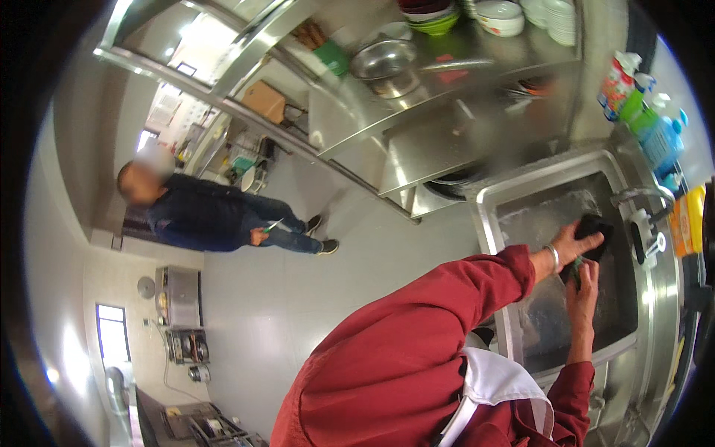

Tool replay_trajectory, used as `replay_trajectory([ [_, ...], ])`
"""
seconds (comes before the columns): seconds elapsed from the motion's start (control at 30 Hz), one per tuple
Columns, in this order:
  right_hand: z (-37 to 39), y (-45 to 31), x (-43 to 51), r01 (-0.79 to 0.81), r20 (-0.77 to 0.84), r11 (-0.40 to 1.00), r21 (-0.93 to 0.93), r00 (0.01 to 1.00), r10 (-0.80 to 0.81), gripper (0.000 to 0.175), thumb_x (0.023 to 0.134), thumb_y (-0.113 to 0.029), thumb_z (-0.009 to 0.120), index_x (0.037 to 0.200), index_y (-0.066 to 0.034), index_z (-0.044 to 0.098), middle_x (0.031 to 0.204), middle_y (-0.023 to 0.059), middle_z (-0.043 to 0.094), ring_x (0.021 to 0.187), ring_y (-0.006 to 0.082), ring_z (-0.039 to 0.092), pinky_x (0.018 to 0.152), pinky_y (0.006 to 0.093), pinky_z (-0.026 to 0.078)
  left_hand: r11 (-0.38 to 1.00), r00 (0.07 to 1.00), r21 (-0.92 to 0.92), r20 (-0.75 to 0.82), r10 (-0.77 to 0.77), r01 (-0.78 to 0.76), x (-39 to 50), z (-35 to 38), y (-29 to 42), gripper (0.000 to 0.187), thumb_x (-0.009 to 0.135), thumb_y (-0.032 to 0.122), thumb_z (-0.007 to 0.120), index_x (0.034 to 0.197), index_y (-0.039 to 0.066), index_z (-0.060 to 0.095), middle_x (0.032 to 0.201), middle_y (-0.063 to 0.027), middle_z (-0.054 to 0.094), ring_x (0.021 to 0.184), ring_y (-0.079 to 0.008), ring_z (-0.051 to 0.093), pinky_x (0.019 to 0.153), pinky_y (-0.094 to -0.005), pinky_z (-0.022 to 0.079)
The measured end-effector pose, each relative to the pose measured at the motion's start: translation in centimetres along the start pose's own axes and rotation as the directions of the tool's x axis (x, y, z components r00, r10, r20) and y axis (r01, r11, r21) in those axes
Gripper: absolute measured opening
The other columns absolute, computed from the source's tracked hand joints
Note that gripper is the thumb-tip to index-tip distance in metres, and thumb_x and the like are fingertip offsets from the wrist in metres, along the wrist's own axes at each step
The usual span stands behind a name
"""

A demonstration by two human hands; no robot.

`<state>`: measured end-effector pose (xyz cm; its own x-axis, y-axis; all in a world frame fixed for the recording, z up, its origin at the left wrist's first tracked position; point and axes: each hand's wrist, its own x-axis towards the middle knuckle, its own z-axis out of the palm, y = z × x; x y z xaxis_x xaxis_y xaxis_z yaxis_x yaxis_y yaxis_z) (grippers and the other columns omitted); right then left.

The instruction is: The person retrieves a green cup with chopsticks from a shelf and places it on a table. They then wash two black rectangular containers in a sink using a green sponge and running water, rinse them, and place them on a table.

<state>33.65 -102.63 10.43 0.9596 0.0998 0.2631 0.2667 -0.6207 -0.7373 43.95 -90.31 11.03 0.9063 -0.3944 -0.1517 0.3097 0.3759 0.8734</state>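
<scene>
Over the stainless steel sink (631, 335), my left hand (578, 243), with a bracelet at its wrist, grips a black object (595, 229) whose kind I cannot tell. Just beside it, lower in the picture, my right hand (584, 279) pinches a small dark green item (577, 267), perhaps a scrubber, against the dark thing. Both hands are close together above the basin, whose bottom looks wet. The curved faucet (648, 195) stands at the far rim of the sink.
Bottles of cleaner (662, 142) line the wall behind the sink, near a yellow container (690, 220). A steel shelf rack (424, 145) beside it holds a metal pot (385, 64) and stacked bowls (500, 17). Across the floor stands a person (195, 215) holding a knife (272, 226).
</scene>
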Motion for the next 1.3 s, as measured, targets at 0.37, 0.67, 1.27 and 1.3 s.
replay_trajectory([
  [0.37,-1.8,2.7,2.0,-0.126,-0.262,0.877,-0.464,0.965,0.001,0.036,0.09,-0.007,0.06,0.126,-0.0018,0.055,0.131,0.0174,0.053,0.121,0.0406,0.054,0.094,0.0449,0.052,0.912,0.981,0.366,0.012,0.195,-0.186,-3.7,3.2,1.9,0.065,0.08,0.049,0.082,0.122,0.002,0.064,0.106,-0.0117,0.072,0.1,-0.0179,0.065,0.09,-0.0352,0.052],
  [0.67,0.2,8.1,-3.5,-0.243,-0.086,0.897,0.369,0.952,0.293,0.036,0.096,-0.002,0.061,0.13,0.0042,0.051,0.117,0.0104,0.062,0.107,0.0173,0.06,0.091,0.0304,0.048,0.787,0.911,0.459,0.234,0.34,-0.412,-3.2,5.1,2.5,0.059,0.072,0.032,0.087,0.116,0.003,0.062,0.11,-0.0153,0.068,0.101,-0.0294,0.067,0.091,-0.0398,0.052],
  [1.27,-2.1,5.4,-8.7,-0.304,0.415,0.95,-0.074,0.856,0.307,0.048,0.079,-0.024,0.069,0.124,-0.0113,0.061,0.132,0.0107,0.059,0.119,0.0312,0.055,0.1,0.0457,0.041,0.197,0.543,0.517,0.696,0.47,-0.833,-4.0,3.7,2.2,0.05,0.057,0.029,0.091,0.096,0.014,0.063,0.14,-0.0059,0.06,0.122,-0.0327,0.057,0.099,-0.0506,0.044],
  [1.3,-3.0,4.9,-9.2,-0.569,0.346,0.777,0.27,0.81,0.473,0.049,0.085,-0.03,0.067,0.13,-0.0132,0.059,0.135,0.0097,0.058,0.121,0.0291,0.054,0.101,0.0456,0.041,0.109,0.49,0.496,0.756,0.434,-0.861,-4.3,3.0,2.4,0.049,0.056,0.03,0.09,0.094,0.015,0.063,0.14,-0.0057,0.06,0.125,-0.0327,0.056,0.1,-0.0515,0.044],
])
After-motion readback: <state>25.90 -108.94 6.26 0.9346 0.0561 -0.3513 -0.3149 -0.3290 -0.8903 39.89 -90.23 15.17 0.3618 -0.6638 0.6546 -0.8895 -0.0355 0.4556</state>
